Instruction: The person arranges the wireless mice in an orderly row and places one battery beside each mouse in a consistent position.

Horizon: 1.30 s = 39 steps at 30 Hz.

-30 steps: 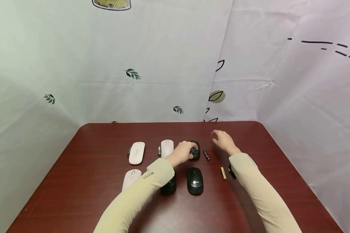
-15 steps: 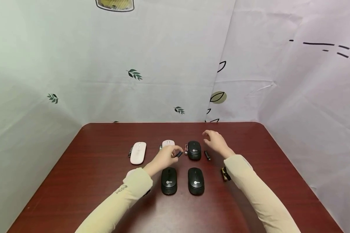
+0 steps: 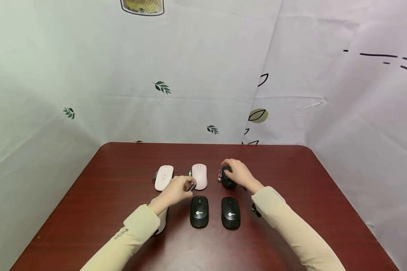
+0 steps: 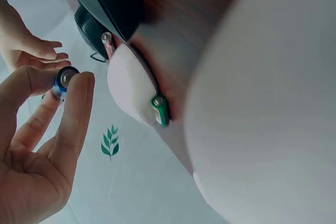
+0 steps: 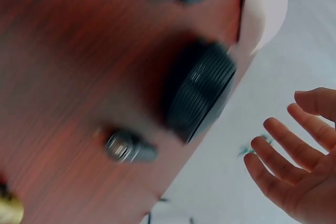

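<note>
My left hand [image 3: 176, 189] pinches a battery [image 4: 65, 78] between thumb and fingertips, with its metal end and a blue band showing in the left wrist view. From the head, this hand appears just in front of a pale pink mouse [image 3: 199, 176]. My right hand [image 3: 238, 173] overlaps the rear black mouse [image 3: 228, 183] and holds nothing; its fingers spread loosely in the right wrist view. A red battery [image 3: 219, 175] lies along that mouse's left side. To the mouse's right, largely hidden from the head by my right arm, lies a dark battery [image 5: 131, 148].
Two more black mice [image 3: 199, 211] lie side by side at the front. A white mouse [image 3: 164, 177] with dark batteries beside it is at back left; another [image 3: 162, 222] is partly under my left arm. A green battery [image 4: 159, 109] adjoins the pink mouse. A gold battery [image 5: 9, 208] lies right.
My left hand has drawn away from the rear black mouse, leftward and nearer, carrying the battery. The red battery now shows beside that mouse. My right hand has moved left over the mouse.
</note>
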### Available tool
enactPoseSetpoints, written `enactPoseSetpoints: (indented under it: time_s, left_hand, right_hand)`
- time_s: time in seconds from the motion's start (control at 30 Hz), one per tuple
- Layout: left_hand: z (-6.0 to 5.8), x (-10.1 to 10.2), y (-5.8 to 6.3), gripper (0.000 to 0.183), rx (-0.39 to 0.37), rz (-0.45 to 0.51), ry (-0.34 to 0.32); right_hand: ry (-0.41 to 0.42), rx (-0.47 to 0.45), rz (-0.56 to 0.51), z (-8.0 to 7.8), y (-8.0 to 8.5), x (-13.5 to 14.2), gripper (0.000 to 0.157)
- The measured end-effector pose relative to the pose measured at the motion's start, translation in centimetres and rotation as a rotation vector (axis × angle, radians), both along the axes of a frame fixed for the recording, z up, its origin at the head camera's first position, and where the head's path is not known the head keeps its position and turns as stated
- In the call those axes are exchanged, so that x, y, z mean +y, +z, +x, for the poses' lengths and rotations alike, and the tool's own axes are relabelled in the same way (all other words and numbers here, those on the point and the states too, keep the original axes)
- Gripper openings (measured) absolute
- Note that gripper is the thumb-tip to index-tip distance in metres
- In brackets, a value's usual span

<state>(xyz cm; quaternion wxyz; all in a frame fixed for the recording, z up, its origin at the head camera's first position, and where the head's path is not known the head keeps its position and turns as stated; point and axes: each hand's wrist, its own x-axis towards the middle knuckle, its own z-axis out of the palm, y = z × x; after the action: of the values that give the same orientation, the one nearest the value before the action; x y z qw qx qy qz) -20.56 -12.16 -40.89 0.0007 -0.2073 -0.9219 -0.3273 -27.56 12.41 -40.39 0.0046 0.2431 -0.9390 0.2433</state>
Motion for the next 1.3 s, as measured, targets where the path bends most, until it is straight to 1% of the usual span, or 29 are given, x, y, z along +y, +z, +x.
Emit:
enactPoseSetpoints:
  time_s: [0.17, 0.33, 0.47, 0.57, 0.67, 0.73, 0.83, 0.97, 1.07, 1.3]
  left_hand:
    - [0.5, -1.8, 0.2, 0.029, -0.025, 0.012, -0.003]
    - [1.2, -3.6, -0.1, 0.029, -0.03, 0.024, 0.02]
    - [1.9, -5.0, -0.5, 0.029, 0.003, 0.035, 0.061]
    - [2.5, -6.0, -0.8, 0.029, 0.013, 0.046, 0.108]
    - [3.2, -7.0, -1.1, 0.03, -0.024, 0.071, 0.159]
    - [3.6, -7.8, -1.2, 0.03, -0.055, 0.085, 0.192]
    - [4.2, -8.9, -1.1, 0.029, -0.063, 0.086, 0.23]
    - [4.5, -10.2, -0.9, 0.028, -0.024, 0.035, 0.262]
    - [4.7, -10.9, -0.9, 0.028, -0.009, 0.007, 0.268]
    - [5.4, -12.1, -1.2, 0.029, -0.035, -0.038, 0.274]
  right_hand:
    - [0.065, 0.016, 0.003, 1.1, 0.3, -2.1, 0.026]
    - [0.131, 0.016, 0.005, 2.2, 0.5, -3.9, 0.026]
    - [0.193, 0.032, -0.012, 3.2, 0.5, -5.4, 0.025]
    - [0.25, 0.046, -0.04, 4.0, 0.7, -6.8, 0.024]
    - [0.308, 0.048, -0.048, 5.1, 0.9, -8.4, 0.024]
    - [0.332, 0.049, -0.043, 5.8, 0.9, -9.6, 0.024]
    - [0.356, 0.048, -0.033, 7.1, 0.9, -11.5, 0.023]
    - [0.361, 0.042, 0.022, 8.5, 0.7, -13.9, 0.025]
    - [0.364, 0.031, 0.095, 9.3, 0.3, -15.5, 0.028]
    - [0.347, 0.009, 0.255, 10.5, -0.1, -18.0, 0.038]
